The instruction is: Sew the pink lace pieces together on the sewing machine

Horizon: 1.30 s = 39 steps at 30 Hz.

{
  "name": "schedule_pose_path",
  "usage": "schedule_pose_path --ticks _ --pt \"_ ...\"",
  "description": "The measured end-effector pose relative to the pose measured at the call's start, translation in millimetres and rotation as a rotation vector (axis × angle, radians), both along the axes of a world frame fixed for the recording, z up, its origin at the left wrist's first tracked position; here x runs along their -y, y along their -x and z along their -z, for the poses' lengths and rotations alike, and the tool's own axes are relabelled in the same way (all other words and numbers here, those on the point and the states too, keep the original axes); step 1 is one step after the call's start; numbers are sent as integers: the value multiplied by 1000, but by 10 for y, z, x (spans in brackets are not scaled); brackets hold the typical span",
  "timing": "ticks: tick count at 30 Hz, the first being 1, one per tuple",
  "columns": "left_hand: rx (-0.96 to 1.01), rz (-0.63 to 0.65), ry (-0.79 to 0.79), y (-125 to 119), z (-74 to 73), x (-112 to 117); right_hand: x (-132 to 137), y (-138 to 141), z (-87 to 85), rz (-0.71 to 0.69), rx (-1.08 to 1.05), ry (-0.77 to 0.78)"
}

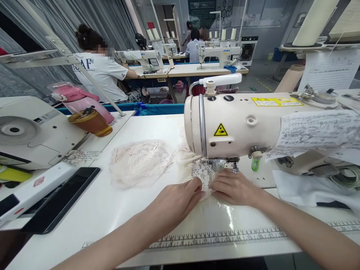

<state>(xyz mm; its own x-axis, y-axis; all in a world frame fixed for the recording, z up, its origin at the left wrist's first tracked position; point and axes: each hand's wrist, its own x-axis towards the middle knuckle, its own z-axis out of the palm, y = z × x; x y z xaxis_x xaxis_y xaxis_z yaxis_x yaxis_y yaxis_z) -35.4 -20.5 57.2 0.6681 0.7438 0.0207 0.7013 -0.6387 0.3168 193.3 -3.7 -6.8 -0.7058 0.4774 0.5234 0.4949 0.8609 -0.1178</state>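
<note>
In front of me a cream sewing machine has its head and presser area over a piece of pale lace fabric. My left hand pinches the near edge of this lace, thumb and fingers pressed together. On the other side of the lace, my right hand has its fingers closed on the edge, close under the needle area. The needle itself I cannot make out. Left of the machine lies a loose, sheer bundle of pale lace with fringe-like threads, apart from both hands.
A ruler strip runs along the table's front. To the left are a black phone, an amber cup, a pink bottle and another machine. White cloth lies at right. A co-worker sits ahead.
</note>
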Motion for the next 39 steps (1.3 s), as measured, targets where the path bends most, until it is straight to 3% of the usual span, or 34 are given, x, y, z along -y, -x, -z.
schedule_pose_path --ticks 3,6,10,15,20,22,25,29,35,39 --pt "-20 115 124 -82 -71 -158 0 -16 -19 -5 0 5" --pt "9 141 188 -145 -42 -276 -1 -31 -33 -3 -18 4" --pt "130 120 266 -137 34 -360 -11 -30 -30 -11 -59 1" --pt "242 2 304 14 67 -374 -19 -15 3 -30 -105 -13" --pt "391 -53 628 54 18 -284 -24 12 -6 -39 -134 -59" --pt "332 -68 544 21 1 -239 -26 16 -15 -45 -141 -49" --pt "196 22 296 -34 30 -186 -24 5 -13 -46 -127 -41" --pt "107 161 20 -86 211 -150 -20 -24 3 -48 -88 -67" --pt "120 250 -452 -131 467 -148 -35 -67 15 -101 -101 -94" --pt "124 300 -568 -136 479 -157 -71 -120 26 -88 30 22"
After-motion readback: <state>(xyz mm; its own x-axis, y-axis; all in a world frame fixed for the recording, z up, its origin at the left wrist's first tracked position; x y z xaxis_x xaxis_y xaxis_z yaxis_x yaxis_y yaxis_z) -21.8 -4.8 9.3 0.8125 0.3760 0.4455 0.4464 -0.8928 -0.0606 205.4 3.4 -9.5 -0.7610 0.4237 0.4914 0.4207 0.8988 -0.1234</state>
